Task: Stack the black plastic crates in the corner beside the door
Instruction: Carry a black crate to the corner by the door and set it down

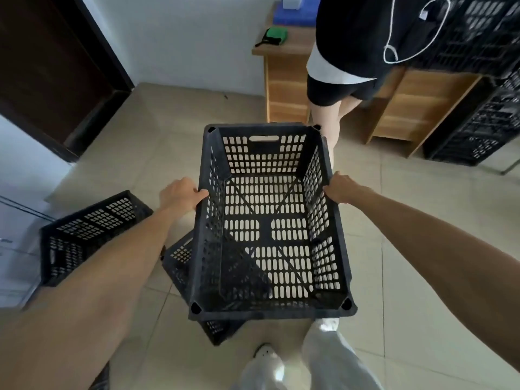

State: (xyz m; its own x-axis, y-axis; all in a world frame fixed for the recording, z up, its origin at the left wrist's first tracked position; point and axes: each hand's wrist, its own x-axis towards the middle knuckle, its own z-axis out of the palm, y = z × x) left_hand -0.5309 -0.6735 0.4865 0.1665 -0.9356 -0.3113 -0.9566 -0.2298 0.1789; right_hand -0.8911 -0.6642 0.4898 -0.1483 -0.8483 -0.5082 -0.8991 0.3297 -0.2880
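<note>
I hold an empty black perforated crate [267, 220] in the air in front of me, open side up. My left hand [180, 194] grips its left rim and my right hand [342, 187] grips its right rim. Under it a second black crate [180, 260] rests on the floor, mostly hidden. A third black crate [84, 235] lies on the floor to the left, near the wall. The dark door [50, 68] is at the upper left, with the floor corner [146, 91] to its right.
Another person [346, 66] stands just beyond the held crate, carrying a black crate [478, 29]. More black crates [478, 130] are stacked at the right beside a wooden desk [287, 88]. My legs and shoes [295, 361] are below.
</note>
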